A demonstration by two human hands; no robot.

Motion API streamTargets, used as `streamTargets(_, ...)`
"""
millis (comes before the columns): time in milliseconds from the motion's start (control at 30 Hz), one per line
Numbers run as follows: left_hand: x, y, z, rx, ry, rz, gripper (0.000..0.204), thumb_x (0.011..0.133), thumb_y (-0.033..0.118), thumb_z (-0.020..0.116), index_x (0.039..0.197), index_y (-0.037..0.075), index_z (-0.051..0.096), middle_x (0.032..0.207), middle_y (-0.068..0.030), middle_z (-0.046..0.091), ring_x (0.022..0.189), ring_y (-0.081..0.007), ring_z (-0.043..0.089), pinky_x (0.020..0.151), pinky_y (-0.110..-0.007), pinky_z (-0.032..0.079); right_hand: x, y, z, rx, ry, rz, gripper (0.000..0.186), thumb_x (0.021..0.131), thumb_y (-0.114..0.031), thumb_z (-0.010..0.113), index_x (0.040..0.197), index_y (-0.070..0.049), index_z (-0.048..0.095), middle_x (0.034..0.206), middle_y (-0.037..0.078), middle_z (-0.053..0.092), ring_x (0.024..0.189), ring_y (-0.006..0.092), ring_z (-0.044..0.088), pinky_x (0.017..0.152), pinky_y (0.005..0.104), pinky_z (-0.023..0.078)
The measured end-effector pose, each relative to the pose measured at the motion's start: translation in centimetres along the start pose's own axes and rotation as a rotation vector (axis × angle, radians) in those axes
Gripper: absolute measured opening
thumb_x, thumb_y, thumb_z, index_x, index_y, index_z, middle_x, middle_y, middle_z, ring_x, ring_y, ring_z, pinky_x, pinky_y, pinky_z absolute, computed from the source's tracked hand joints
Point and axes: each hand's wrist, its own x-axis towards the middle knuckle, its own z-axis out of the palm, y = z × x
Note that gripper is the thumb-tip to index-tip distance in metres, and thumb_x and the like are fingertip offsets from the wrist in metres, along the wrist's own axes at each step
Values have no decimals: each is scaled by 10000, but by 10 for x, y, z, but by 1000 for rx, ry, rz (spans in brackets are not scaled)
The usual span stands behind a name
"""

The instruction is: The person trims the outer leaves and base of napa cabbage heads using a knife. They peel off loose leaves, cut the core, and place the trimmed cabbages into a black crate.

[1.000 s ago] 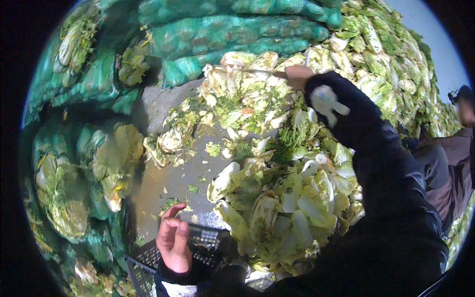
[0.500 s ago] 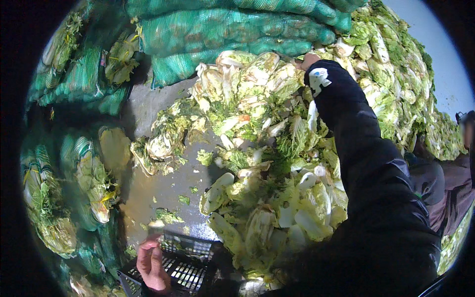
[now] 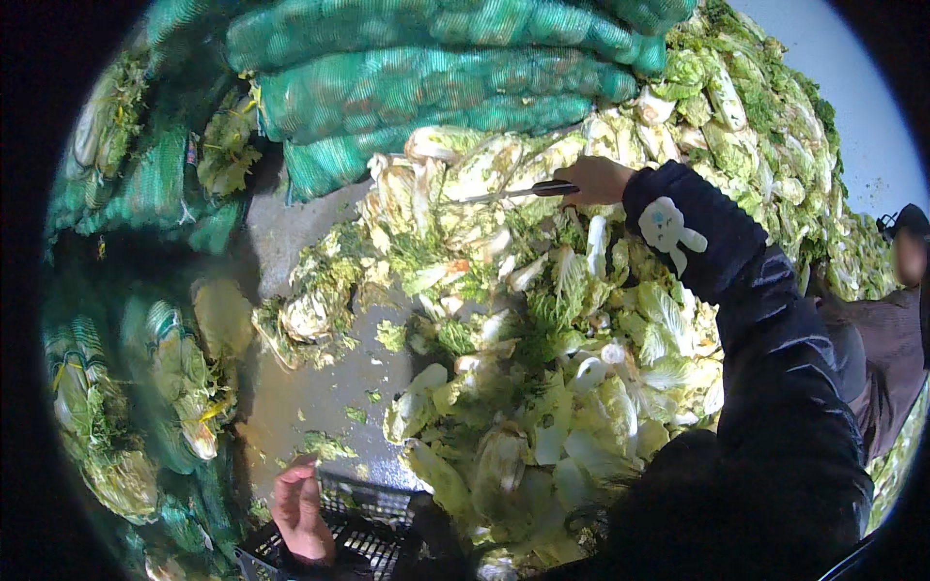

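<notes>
While gripping the knife (image 3: pixel 544 189) in the wrapped fingers of the right hand (image 3: pixel 595 181), now brings the blade (image 3: pixel 506 195), hard to make out half a second ago, into clear sight pointing leftward over the loose cabbages (image 3: pixel 484 167), having drawn back nearer the body from beside the green mesh sacks (image 3: pixel 436 85). Keeps the left hand (image 3: pixel 302 518) over the black crate (image 3: pixel 368 499) much as before, with bent fingers; cannot tell whether pressed together or pinching anything small.
</notes>
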Motion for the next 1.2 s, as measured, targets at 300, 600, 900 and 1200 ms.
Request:
streamTargets(300,-17,-1,-21,-38,114,-29,111,821,96,510,910,31,523,1005,-102,548,953,-176,504,873,-316,362,69,63,7,-100,198,591,305,668,-259,628,851,-17,593,793,182,603,784,323,589,669,404,479)
streamTargets(600,-12,16,-7,-97,88,-11,112,805,31,504,915,20,521,1028,-88,543,987,-164,477,873,-275,330,7,46,20,-317,-198,254,222,707,-179,546,888,-52,569,704,157,578,697,306,591,623,397,477)
streamTargets(900,-7,24,4,-84,81,5,117,814,84,528,921,34,528,1044,-96,544,1012,-184,466,900,-295,305,2,-16,17,-247,-315,172,341,749,-274,531,993,-37,506,773,168,576,731,340,565,645,441,446)
streamTargets(1200,-18,7,2,65,-44,-22,169,833,101,484,986,42,525,1104,-105,525,1055,-202,466,905,-336,330,-57,-18,44,-151,-220,155,269,732,-258,565,873,-31,536,726,169,566,718,313,573,623,424,446)
